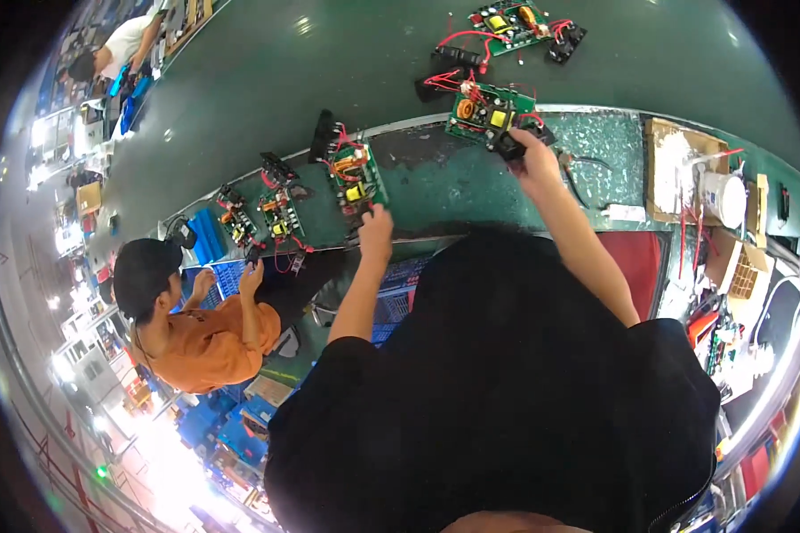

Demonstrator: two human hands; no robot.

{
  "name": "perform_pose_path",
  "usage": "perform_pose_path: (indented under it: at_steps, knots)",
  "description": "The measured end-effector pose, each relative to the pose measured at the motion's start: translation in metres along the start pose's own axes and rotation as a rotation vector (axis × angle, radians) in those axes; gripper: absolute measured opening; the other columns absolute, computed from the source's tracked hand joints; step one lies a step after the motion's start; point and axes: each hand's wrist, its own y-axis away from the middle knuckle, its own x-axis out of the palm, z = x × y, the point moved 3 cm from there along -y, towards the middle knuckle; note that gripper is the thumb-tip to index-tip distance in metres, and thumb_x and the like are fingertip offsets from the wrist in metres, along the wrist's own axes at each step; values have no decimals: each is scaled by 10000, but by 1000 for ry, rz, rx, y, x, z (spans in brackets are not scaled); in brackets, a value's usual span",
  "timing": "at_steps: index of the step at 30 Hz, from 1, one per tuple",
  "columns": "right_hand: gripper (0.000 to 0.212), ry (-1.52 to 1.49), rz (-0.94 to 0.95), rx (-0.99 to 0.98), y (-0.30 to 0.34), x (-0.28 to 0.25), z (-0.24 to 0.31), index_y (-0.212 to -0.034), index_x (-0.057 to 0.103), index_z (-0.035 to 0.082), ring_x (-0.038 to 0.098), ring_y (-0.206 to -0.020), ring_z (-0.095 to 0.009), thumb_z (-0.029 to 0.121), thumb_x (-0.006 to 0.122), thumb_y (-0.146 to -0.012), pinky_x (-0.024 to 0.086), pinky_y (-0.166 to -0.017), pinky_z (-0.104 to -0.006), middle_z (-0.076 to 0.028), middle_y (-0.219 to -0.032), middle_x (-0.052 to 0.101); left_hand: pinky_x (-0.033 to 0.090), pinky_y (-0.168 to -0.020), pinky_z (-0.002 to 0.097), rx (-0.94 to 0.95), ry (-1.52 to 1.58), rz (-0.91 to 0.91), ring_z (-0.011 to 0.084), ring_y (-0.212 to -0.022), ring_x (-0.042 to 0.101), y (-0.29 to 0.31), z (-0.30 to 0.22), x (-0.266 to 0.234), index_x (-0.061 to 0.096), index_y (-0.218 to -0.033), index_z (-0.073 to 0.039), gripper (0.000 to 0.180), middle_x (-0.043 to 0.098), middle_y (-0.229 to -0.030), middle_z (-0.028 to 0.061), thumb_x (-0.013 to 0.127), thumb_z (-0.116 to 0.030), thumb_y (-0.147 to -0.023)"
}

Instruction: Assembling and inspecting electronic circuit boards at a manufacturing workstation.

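My right hand point(535, 160) is closed on a black end piece point(510, 146) at the near right of a green circuit board point(477, 111). The board carries a yellow transformer, a copper coil and red wires leading to a black part point(436, 86). Further left, my left hand point(376, 233) has its fingers curled together at the near end of another circuit board point(356, 175). What those fingers grip is partly hidden. A black panel point(324, 136) hangs by red wires off that board's far end.
Two more wired boards point(280, 215) point(236, 222) lie to the left, before a co-worker in orange point(206, 342). Another board point(511, 25) rests across the green bench. At right stand a cardboard tray point(662, 169), a white tub point(724, 197) and a white tube point(624, 213).
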Motion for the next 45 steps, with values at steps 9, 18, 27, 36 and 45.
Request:
perform_pose_path:
  at_steps: [9,18,27,36,45]
  knots:
    - [235,-18,-52,11,61,-16,-42,-1027,628,58,660,-754,-188,173,703,-837,538,-649,-299,-59,-904,680,464,-767,467,158,348,-423,366,-1069,510,31,8,-33,617,-980,-45,340,544,-1160,180,681,-323,-794]
    - [245,63,93,26,129,24,-64,-1049,643,45,653,-762,-191,169,692,-843,507,-590,-304,-64,-930,683,520,-841,390,150,2615,630,198,-915,654,-100,-116,-87,627,-1132,-64,366,688,-1026,74,642,-347,-901]
    - [764,1285,-52,-218,-18,-37,76,-730,662,-13,656,-619,-199,701,451,-898,524,-593,-319,-134,-692,679,496,-814,374,-225,2027,311,185,-887,587,-54,-59,-18,569,-1173,21,474,574,-1151,110,734,-241,-814]
    - [578,867,-165,-235,-199,74,164,-1059,585,-33,660,-900,-201,417,785,-756,558,-722,-325,-128,-1014,660,568,-725,305,-584,2031,174,139,-824,643,-29,-29,7,599,-1070,-30,324,653,-942,40,731,-143,-797]
    - [217,355,-54,-33,-98,49,97,-933,599,116,580,-735,-149,283,685,-825,537,-601,-299,-22,-823,590,550,-645,276,-634,1997,43,124,-789,631,-10,-34,31,585,-1067,-49,342,635,-925,17,753,-200,-810]
